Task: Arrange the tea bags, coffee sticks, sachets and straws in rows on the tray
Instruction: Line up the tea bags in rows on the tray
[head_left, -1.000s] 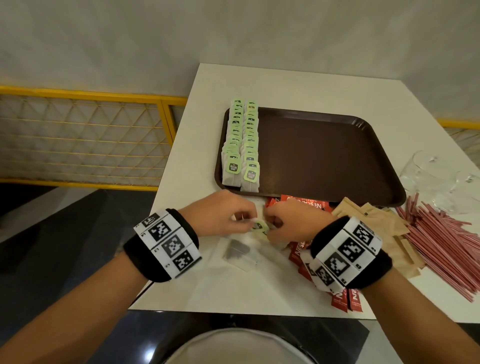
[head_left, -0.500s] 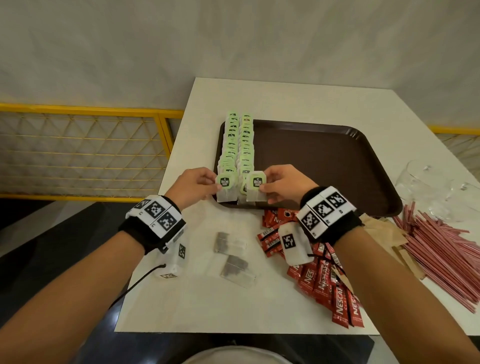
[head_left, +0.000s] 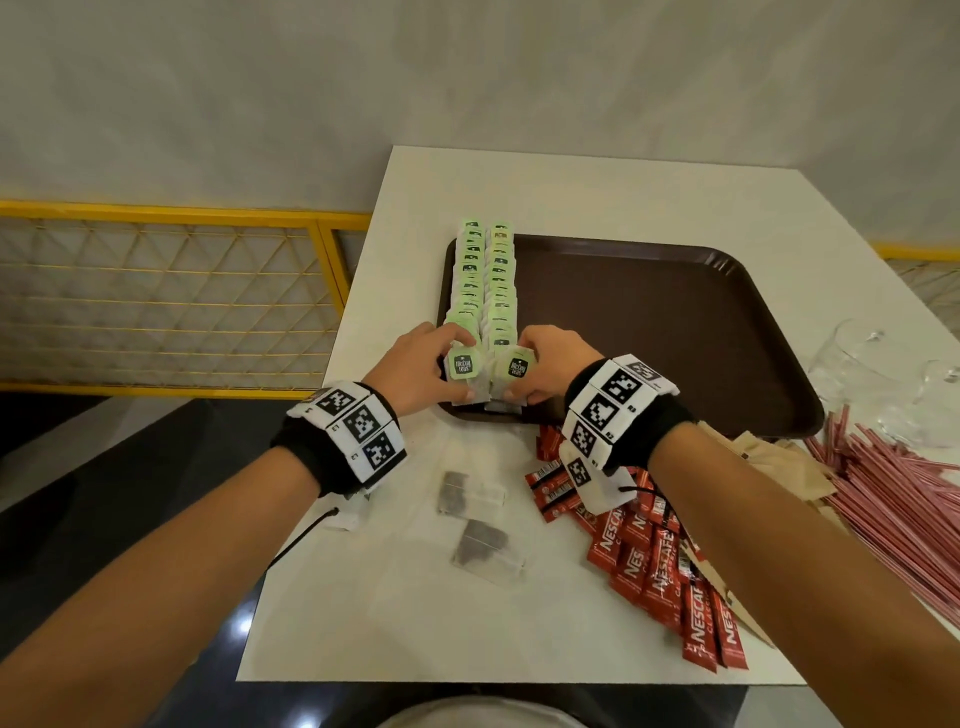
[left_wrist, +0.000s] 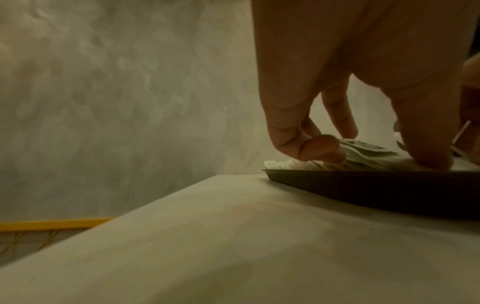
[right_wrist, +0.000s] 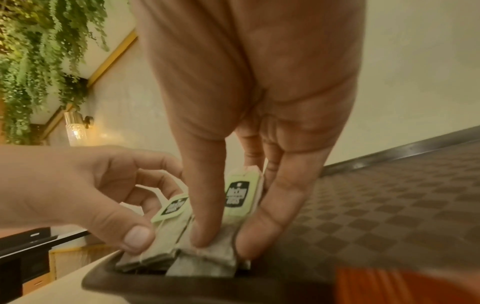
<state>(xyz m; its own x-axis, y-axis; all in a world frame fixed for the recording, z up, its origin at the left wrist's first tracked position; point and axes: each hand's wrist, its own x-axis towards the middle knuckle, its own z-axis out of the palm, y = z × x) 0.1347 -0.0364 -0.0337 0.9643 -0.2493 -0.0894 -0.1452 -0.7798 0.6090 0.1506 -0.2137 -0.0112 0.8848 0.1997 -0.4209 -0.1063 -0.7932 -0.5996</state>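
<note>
Both hands are at the near-left corner of the tray (head_left: 649, 332), about 7 o'clock on it, each setting a tea bag at the near end of a row. The left hand (head_left: 415, 371) pinches the left tea bag (head_left: 464, 375) between thumb and curled fingers; the right hand (head_left: 545, 370) grips the right tea bag (head_left: 511, 376) the same way, thumb on its face and fingers behind, as the right wrist view shows plainly. The two bags touch side by side, tilted back against the rows, green tags up and facing 6 o'clock.

The two rows of tea bags (head_left: 485, 280) run along the tray's left edge, their long axis from 6 to 12 o'clock, so each held bag lies straight ahead of its hand, at 12 o'clock, with its flat face across the row.

Two loose tea bags (head_left: 478, 519) lie flat on the worktop (head_left: 395, 613) at 6 o'clock from the hands, nearer the left one. Coffee sticks (head_left: 654, 561), brown sachets (head_left: 779, 467) and straws (head_left: 893, 493) wait at 4 to 3 o'clock, nearer the right hand. I judge the loose bags come next.
</note>
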